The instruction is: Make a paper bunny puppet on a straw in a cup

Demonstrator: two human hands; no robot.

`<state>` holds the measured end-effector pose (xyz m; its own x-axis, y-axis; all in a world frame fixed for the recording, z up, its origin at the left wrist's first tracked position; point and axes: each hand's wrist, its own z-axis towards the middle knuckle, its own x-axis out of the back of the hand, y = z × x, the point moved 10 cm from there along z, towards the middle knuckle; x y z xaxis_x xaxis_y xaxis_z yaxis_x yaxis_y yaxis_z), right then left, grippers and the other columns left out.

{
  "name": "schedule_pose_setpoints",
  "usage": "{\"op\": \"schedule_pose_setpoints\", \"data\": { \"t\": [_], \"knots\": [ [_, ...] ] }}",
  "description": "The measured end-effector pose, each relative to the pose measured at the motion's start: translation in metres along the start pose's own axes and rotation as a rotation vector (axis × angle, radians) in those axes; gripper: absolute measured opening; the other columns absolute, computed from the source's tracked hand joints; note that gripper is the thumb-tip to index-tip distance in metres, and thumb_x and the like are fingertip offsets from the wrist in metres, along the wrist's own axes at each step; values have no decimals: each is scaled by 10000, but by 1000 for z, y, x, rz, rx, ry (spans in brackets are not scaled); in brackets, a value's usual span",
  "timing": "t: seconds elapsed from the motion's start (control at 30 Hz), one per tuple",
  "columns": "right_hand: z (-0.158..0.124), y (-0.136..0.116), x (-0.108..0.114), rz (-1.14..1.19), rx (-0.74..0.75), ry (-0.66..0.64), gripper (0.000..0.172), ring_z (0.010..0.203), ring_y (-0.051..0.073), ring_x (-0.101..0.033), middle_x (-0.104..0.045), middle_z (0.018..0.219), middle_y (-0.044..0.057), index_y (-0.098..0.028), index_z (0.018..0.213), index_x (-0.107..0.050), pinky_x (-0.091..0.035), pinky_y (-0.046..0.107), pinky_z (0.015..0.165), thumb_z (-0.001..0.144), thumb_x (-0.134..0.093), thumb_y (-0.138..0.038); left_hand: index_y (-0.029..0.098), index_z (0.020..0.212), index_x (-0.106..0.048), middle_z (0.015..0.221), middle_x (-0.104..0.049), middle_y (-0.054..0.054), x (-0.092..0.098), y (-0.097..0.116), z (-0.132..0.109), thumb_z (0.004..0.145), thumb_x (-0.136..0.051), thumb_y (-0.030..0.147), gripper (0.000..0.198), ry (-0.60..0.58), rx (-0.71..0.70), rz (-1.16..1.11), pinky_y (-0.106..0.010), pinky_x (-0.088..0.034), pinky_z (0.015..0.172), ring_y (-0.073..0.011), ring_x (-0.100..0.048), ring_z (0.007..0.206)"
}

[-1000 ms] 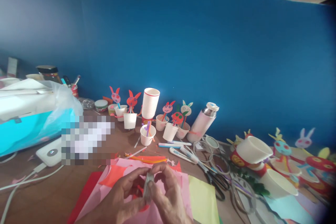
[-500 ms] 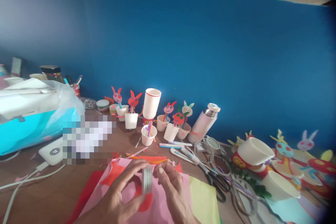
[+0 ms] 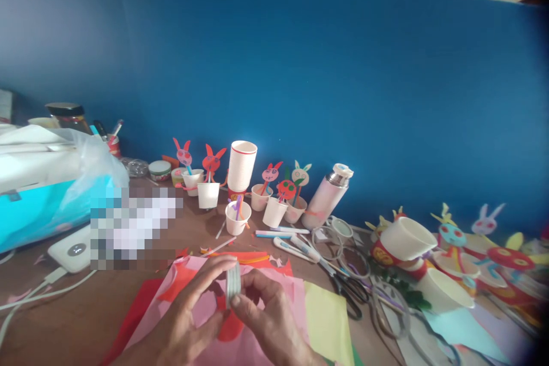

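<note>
A narrow roll of tape (image 3: pixel 233 283) stands on edge between my hands, above the sheets of paper. My left hand (image 3: pixel 182 311) grips it, fingers over the top and thumb near the bottom. The thumb and fingers of my right hand (image 3: pixel 270 309) are closed against its right side. Whether a loose tape end lies in them is hidden. Beneath the hands lie pink paper (image 3: pixel 171 320), an orange-red paper piece (image 3: pixel 230 327) and coloured scraps (image 3: pixel 249 257). Yellow paper (image 3: pixel 328 320) sticks out to the right.
Beyond the paper stand cups with paper rabbits (image 3: pixel 209 194), a cup stack (image 3: pixel 242 166) and a thermos (image 3: pixel 326 197). Scissors (image 3: pixel 349 294), a box cutter (image 3: pixel 294 250) and coiled cable (image 3: pixel 390 311) lie right. A power bank (image 3: pixel 72 249) and plastic bag (image 3: pixel 55 183) are left.
My right hand has come leftward onto the tape roll, its thumb now against the roll's side. My left hand still holds the roll. The view has shifted slightly.
</note>
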<state>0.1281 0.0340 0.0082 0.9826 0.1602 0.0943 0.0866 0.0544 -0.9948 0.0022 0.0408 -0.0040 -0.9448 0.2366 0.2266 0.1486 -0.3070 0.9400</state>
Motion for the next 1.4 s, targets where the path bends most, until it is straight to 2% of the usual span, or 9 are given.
{"op": "schedule_pose_setpoints", "data": {
  "t": [0.13, 0.3, 0.5, 0.63, 0.77, 0.9, 1.0, 1.1, 1.4],
  "knots": [
    [-1, 3, -3, 2, 10, 7, 399, 677, 156, -464, -590, 714, 24, -154, 821, -708, -366, 269, 647, 726, -679, -540, 286, 1290, -441, 1131, -630, -32, -4, -7, -1, 823, -614, 369, 505, -39, 160, -75, -277, -473, 919, -228, -582, 1053],
    [-2, 0, -8, 16, 18, -38, 360, 697, 163, -502, -622, 754, 33, -162, 852, -701, -390, 280, 678, 769, -656, -509, 280, 1263, -447, 871, -647, 2, -4, 1, 0, 829, -606, 377, 472, -44, 134, -75, -267, -493, 851, -198, -610, 869],
    [-3, 9, -11, 130, -16, -56, 371, 684, 165, -531, -604, 730, 31, -151, 792, -644, -415, 279, 663, 762, -650, -521, 371, 1265, -465, 1282, -537, 13, -1, 20, -2, 795, -583, 148, 533, 25, -134, 130, -222, -453, 928, -207, -563, 1111],
    [-3, 13, -14, 277, -50, -54, 314, 642, 159, -548, -606, 692, 20, -164, 731, -607, -426, 268, 629, 759, -668, -471, 384, 1326, -401, 1346, -497, 24, -6, 30, -6, 763, -543, 56, 667, -5, -295, 298, -249, -384, 1026, -215, -478, 1231],
    [-4, 6, -19, 419, -53, -79, 309, 577, 138, -526, -598, 642, 7, -171, 686, -582, -428, 264, 619, 782, -646, -459, 370, 1328, -411, 1369, -482, 9, -11, 28, -8, 764, -520, 36, 665, -45, -312, 352, -276, -395, 1024, -228, -470, 1243],
    [-4, 5, -17, 333, -36, -57, 336, 599, 143, -522, -603, 663, 20, -166, 706, -580, -409, 267, 617, 775, -645, -488, 344, 1328, -415, 1355, -495, -15, -8, 20, -7, 765, -550, 96, 630, -54, -191, 213, -332, -395, 1033, -261, -481, 1223],
    [-4, 5, -11, 159, 19, -12, 337, 638, 152, -507, -581, 689, 22, -156, 752, -610, -395, 277, 637, 761, -656, -490, 316, 1356, -358, 1252, -570, -41, -6, 1, -4, 777, -575, 177, 634, -101, 58, 5, -341, -482, 941, -257, -575, 1088],
    [-4, 0, -8, 28, 105, 30, 269, 671, 155, -491, -553, 714, 16, -159, 763, -638, -394, 281, 664, 765, -669, -426, 289, 1316, -398, 1264, -562, -41, -5, -13, -1, 833, -554, 228, 512, -140, 275, -167, -346, -473, 951, -252, -542, 1148],
    [-6, -13, -8, -76, 156, 7, 57, 718, 159, -516, -565, 742, 8, -180, 757, -635, -403, 275, 695, 767, -646, -235, 269, 1197, -485, 1106, -667, -26, -13, 1, 4, 855, -582, 289, 356, -232, 300, -429, -361, -468, 908, -248, -601, 1060]
  ]
}}
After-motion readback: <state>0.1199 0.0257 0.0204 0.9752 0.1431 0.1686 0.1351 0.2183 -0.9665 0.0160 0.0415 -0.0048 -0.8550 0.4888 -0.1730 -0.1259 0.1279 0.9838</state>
